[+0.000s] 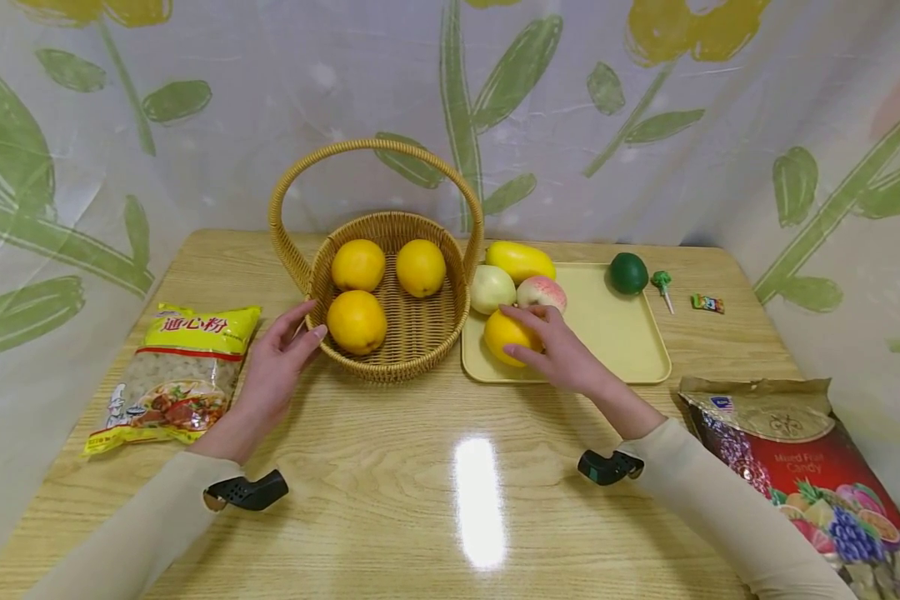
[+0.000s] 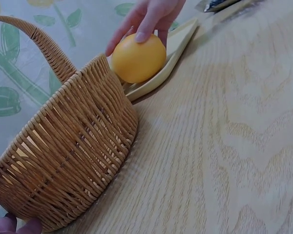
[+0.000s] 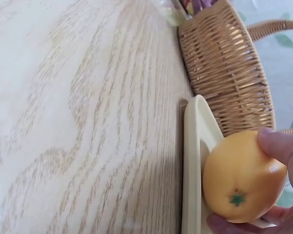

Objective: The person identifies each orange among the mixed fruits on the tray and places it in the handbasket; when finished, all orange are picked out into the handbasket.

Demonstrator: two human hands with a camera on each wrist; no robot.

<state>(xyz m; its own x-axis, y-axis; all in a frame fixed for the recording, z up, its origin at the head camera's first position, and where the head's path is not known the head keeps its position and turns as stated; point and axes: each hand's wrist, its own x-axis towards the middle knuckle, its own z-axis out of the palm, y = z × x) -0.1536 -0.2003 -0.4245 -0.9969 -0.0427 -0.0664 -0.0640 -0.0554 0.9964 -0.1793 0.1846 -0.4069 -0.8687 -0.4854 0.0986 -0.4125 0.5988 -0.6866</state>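
1. I judge the step in hand to be the pick-up of the last loose orange (image 1: 507,337) from the tray (image 1: 615,333). My right hand (image 1: 558,350) lies over it with the fingers curled round its top and far side and the thumb under its near edge, so that grip is clamped on the fruit. From the right wrist view the orange appears not yet lifted off the tray.

2. My left hand (image 1: 273,367) is at the basket (image 1: 412,350), at its nine o'clock side. The fingers lie straight against the woven wall with nothing held; I take it as steadying the basket.

3. The next move, as I judge it, calls for a lift high enough to clear the tray lip and the basket rim, then a carry toward nine o'clock. The handle arches over the basket's middle, so the way in is from the near side. The open spot inside looks to be at four o'clock, beside the three oranges (image 1: 357,265) already there.

4. The orange is round, smooth and deep yellow, with a small green stem mark showing in the right wrist view. It sits at the tray's near left corner, just beside a pale apple (image 1: 492,288) and a peach (image 1: 542,292).
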